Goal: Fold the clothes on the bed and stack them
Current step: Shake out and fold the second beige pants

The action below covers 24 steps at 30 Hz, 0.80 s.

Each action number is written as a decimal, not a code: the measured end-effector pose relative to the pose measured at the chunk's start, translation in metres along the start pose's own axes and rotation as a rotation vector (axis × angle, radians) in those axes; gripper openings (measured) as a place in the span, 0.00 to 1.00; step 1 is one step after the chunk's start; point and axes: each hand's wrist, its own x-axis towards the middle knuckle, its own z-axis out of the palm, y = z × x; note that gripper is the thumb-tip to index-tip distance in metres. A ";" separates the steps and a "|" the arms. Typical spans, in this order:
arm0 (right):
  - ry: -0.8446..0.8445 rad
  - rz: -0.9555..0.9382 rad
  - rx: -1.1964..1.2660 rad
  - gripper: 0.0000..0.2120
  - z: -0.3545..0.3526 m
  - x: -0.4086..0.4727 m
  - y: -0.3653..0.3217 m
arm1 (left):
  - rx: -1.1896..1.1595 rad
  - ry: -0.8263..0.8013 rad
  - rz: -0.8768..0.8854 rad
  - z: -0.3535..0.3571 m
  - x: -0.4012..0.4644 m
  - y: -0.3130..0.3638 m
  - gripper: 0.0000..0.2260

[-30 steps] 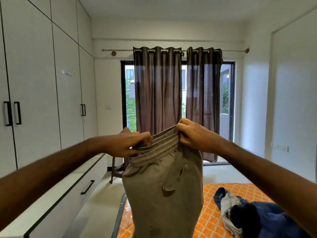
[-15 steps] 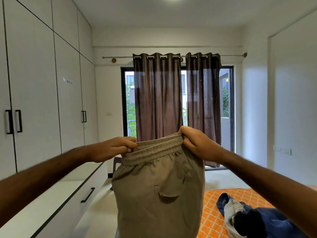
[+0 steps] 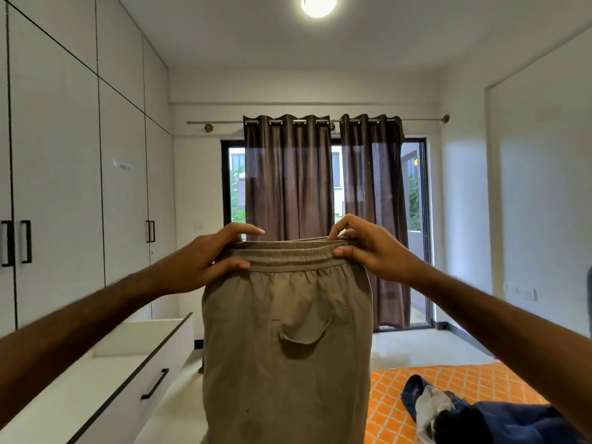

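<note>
Bed (image 3: 397, 408) w/ orange patterned sheet; dark blue clothes pile (image 3: 499, 421), maybe w/ grey garment (image 3: 431, 408).

A white-walled bedroom. Tall white wardrobe doors (image 3: 57, 174) with black handles line the left wall, above a low white drawer unit (image 3: 105, 386). Brown curtains (image 3: 288, 177) hang over a black-framed glass door (image 3: 416, 232) at the far end. A round ceiling light (image 3: 318, 4) glows overhead.

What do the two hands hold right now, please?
Left hand: pinches the waistband of the khaki trousers, near its left end.
Right hand: pinches the same waistband, near its right end.
</note>
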 end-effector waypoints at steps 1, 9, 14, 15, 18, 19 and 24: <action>-0.013 0.012 -0.008 0.13 -0.004 0.004 -0.002 | 0.048 0.015 0.009 -0.004 0.006 0.000 0.16; -0.001 0.077 -0.223 0.15 -0.059 0.080 -0.035 | 0.369 0.259 -0.050 -0.068 0.080 -0.007 0.19; 0.147 0.042 -0.312 0.14 -0.100 0.115 -0.067 | 0.109 0.333 -0.194 -0.088 0.099 0.022 0.13; 0.169 0.038 -0.329 0.14 -0.104 0.118 -0.072 | 0.007 0.298 -0.227 -0.086 0.098 0.027 0.13; 0.194 0.020 -0.378 0.13 -0.118 0.122 -0.091 | -0.102 0.246 -0.256 -0.086 0.095 0.039 0.24; 0.198 0.015 -0.377 0.13 -0.124 0.123 -0.097 | -0.114 0.281 -0.259 -0.092 0.096 0.043 0.25; 0.262 -0.010 -0.109 0.15 -0.163 0.124 -0.134 | -0.283 0.579 -0.215 -0.140 0.122 0.074 0.27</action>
